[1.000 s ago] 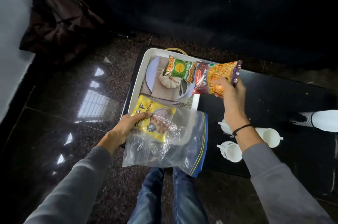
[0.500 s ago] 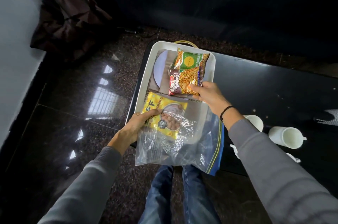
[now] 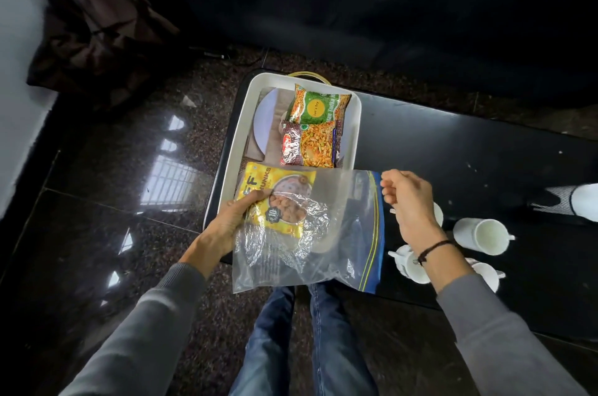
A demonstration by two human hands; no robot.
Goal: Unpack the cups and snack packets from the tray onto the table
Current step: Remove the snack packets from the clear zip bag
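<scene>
Brown cloth heap point(image 3: 97, 36) on the floor at far left, form unclear. White tray point(image 3: 241, 149) at the table's point(image 3: 469, 152) left end holds three snack packets: green packet point(image 3: 318, 104), maroon-orange packet point(image 3: 310, 146), yellow packet point(image 3: 275, 198). Left hand point(image 3: 226, 227) clamps the yellow packet together with one clear zip bag point(image 3: 310, 233), which veils the packet's lower half. Right hand point(image 3: 409, 201) pinches the bag's blue-edged mouth. Three white cups point(image 3: 479, 232) on the table at right, two part-hidden by the right wrist. White object at far right cut off.
</scene>
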